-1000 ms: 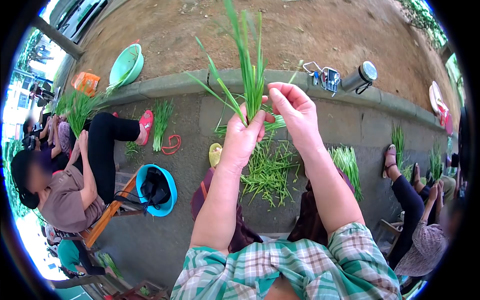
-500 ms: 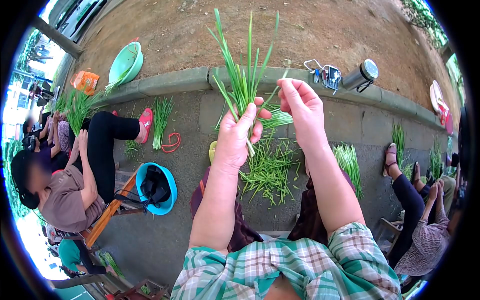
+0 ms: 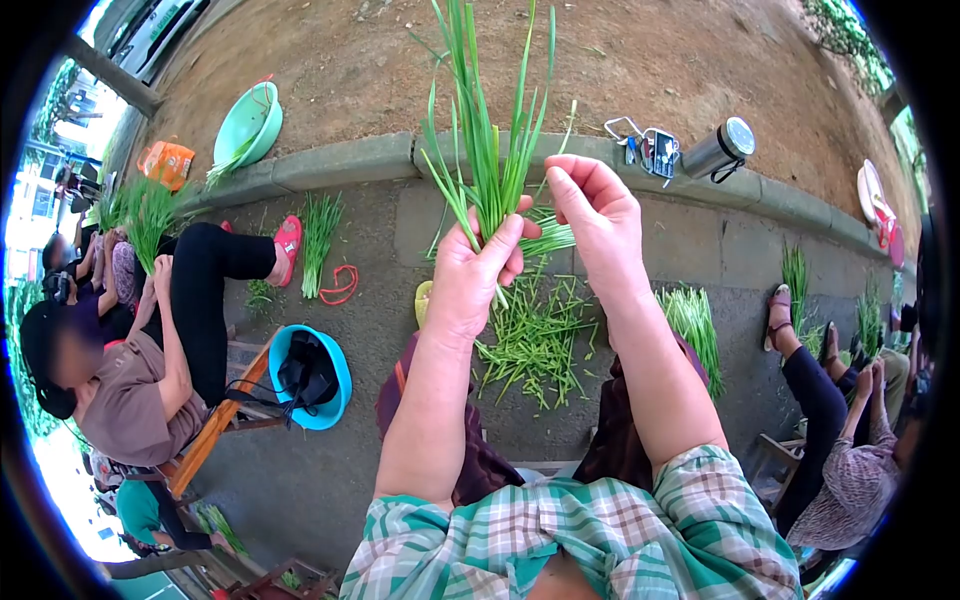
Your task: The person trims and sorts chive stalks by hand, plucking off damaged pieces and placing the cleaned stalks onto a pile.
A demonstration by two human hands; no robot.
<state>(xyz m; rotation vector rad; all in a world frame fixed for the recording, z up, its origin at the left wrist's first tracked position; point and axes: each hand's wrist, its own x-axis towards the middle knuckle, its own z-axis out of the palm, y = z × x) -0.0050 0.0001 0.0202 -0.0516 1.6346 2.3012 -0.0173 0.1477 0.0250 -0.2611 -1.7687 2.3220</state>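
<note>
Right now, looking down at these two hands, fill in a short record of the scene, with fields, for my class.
Left hand: grips a bunch of chive-like greens
Right hand: fingertips closed beside the bunch, on a thin blade
Ground between the feet: loose pile of short cut pieces
Kerb: metal flask
Left side: blue basin holding a black bag-like item

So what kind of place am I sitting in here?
Probably an outdoor roadside or yard: bare dirt beyond a stone curb, with a vehicle parked at the far left.
</note>
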